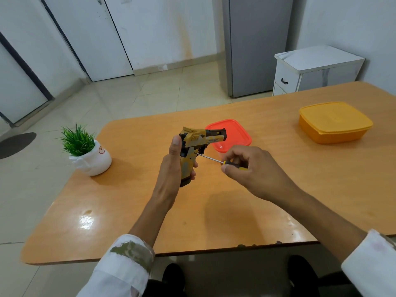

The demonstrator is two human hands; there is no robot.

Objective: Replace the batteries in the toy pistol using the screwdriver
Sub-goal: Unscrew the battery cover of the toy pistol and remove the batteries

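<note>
A yellow and black toy pistol (194, 144) is held upright above the table, barrel pointing right. My left hand (174, 161) grips its handle from the left, thumb up along the back. My right hand (250, 168) pinches the yellow and black handle of a small screwdriver (214, 160). The thin metal shaft runs up and left, and its tip touches the side of the pistol's grip. Most of the screwdriver handle is hidden inside my fingers. No batteries show.
A red lidded box (234, 136) lies on the wooden table (214, 221) just behind the pistol. A yellow lidded box (334, 122) stands at the far right. A small potted plant (90, 153) sits near the table's left edge.
</note>
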